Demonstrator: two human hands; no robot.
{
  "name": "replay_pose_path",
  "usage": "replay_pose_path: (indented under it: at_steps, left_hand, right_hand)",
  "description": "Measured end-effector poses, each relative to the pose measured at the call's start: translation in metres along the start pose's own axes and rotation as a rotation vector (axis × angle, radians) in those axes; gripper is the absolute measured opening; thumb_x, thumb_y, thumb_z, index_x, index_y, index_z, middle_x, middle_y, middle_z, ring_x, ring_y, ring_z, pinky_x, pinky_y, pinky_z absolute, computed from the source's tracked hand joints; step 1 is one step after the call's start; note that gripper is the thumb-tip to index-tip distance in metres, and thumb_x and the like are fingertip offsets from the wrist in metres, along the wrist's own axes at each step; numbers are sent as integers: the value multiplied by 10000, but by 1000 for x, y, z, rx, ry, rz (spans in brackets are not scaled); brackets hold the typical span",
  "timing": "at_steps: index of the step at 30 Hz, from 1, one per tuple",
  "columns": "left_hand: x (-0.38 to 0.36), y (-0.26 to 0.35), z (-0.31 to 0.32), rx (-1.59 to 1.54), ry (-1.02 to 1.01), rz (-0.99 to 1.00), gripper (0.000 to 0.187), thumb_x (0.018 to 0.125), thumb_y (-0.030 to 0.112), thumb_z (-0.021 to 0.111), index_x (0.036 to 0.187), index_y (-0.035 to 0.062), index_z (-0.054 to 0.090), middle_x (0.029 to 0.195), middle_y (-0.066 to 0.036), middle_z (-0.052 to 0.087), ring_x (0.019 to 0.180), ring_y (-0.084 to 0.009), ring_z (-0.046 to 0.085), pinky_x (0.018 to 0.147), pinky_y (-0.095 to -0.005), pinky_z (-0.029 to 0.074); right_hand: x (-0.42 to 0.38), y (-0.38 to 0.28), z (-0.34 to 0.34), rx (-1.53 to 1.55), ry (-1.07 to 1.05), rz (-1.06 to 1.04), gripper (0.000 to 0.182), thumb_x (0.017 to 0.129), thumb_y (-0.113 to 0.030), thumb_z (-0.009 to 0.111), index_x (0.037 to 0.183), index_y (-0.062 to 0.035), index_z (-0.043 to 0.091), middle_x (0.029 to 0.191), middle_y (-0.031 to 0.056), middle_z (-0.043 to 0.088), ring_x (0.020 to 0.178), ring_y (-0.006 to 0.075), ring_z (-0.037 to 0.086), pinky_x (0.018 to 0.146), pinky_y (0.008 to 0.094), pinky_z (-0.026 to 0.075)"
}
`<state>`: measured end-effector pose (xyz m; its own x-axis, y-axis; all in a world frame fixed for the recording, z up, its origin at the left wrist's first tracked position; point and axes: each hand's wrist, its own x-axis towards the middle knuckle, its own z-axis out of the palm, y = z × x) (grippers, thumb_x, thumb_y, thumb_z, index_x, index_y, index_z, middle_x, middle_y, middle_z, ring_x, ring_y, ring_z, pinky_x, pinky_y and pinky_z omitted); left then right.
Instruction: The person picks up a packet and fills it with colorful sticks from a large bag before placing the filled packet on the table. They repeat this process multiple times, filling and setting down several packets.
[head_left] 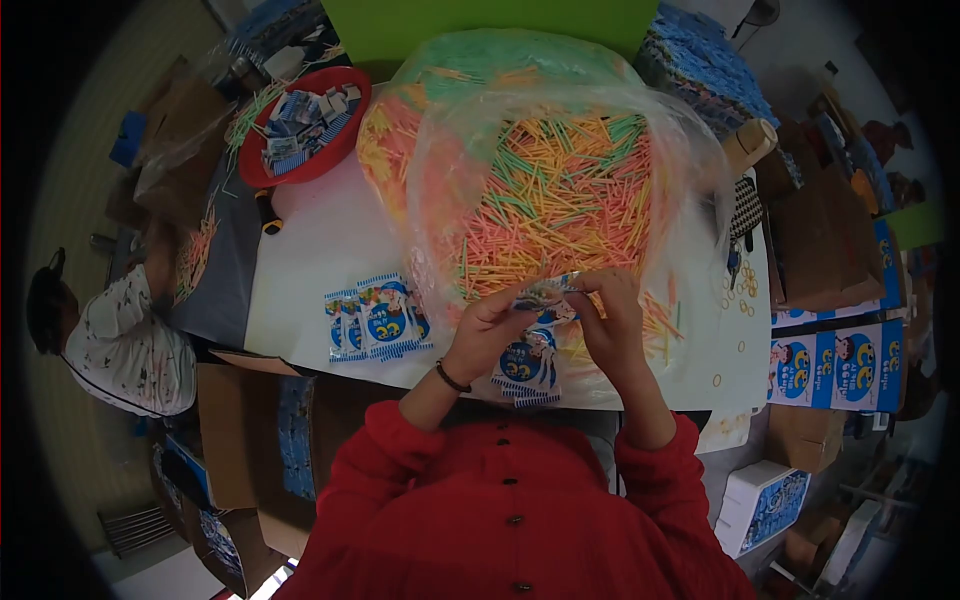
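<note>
A blue packet (528,360) hangs at the table's (300,260) near edge, its top pinched by both hands. Left hand (487,325) and right hand (610,315) curl inward, fingers clamped on it, before the bag of sticks (550,190). More packets (370,318) lie left.

White table (310,250), big clear bag of coloured sticks (550,190), blue packets (375,318), red basket (305,125), rubber bands (740,290)

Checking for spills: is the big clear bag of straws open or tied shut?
Open: the clear bag gapes wide, its mouth spread over the colored straws heaped inside.
</note>
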<state>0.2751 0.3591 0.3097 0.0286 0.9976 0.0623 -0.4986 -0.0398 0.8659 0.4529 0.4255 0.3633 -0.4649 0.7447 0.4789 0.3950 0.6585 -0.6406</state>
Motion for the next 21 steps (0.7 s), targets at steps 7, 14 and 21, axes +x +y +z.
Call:
replay_pose_path:
  at_steps: [7, 14, 21]
  left_hand:
    - [-13, 4, -11, 92, -16, -51, 284, 885, -70, 567, 1158, 10, 572, 1139, -54, 630, 1034, -113, 589, 891, -262, 482]
    - [-20, 4, -2, -18, 93, -85, 305, 873, -27, 607, 1164, 28, 534, 1095, -63, 643, 1004, -139, 615, 882, -291, 500]
    - [-21, -10, 5, 51, 52, -164, 345, 859, -42, 623, 1183, 24, 521, 1099, -64, 642, 999, -127, 615, 874, -282, 503]
  right_hand:
    - [-31, 17, -30, 124, 5, 241, 115, 841, -83, 662, 933, -27, 623, 825, 110, 613, 771, 275, 601, 668, 347, 470]
    - [-70, 87, -71, -436, -89, 336, 177, 781, -69, 685, 936, -11, 623, 888, 122, 602, 810, 281, 608, 719, 369, 493]
    - [-68, 86, -80, -499, -240, 425, 141, 768, -70, 688, 887, 2, 663, 856, 136, 614, 869, 302, 605, 770, 364, 495]
